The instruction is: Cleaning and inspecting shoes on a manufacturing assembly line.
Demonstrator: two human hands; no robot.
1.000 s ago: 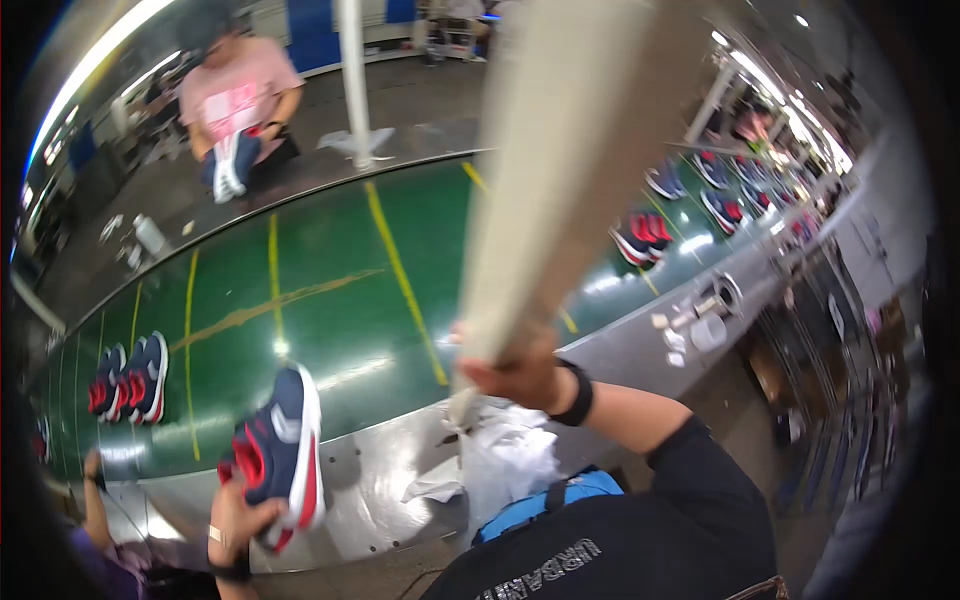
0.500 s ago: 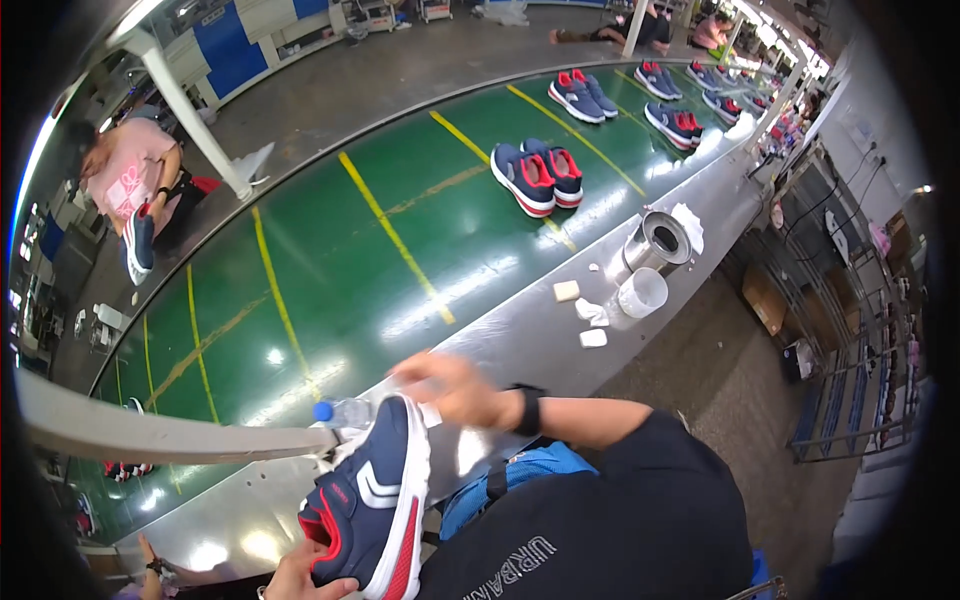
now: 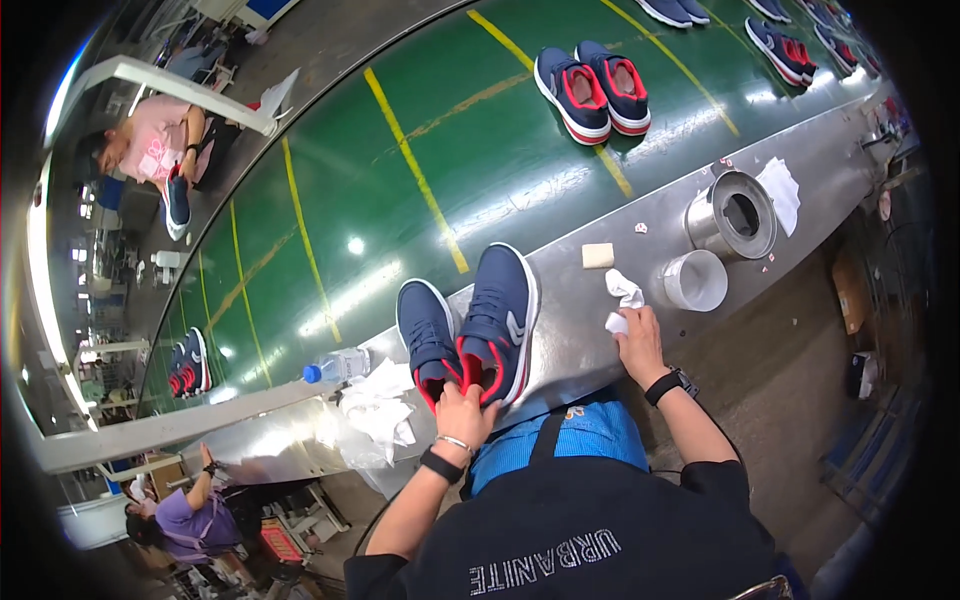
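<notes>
A pair of navy sneakers with red linings and white soles stands at the edge of the metal ledge, toes away from me: the left sneaker and the right sneaker. My left hand grips them at the heel collars, fingers inside the red-lined openings. Farther right, my right hand is closed with its fingertips on a small white block. Just beyond those fingers lies a crumpled white wipe.
A white cup, a metal can and a cream block occupy the ledge. A bottle and crumpled paper sit left. More sneakers are on the green belt. Co-workers are nearby.
The single tilted shoe in my left hand is now set on the ledge beside its mate. My right hand has gone from near its toe to the white block. The view has shifted.
</notes>
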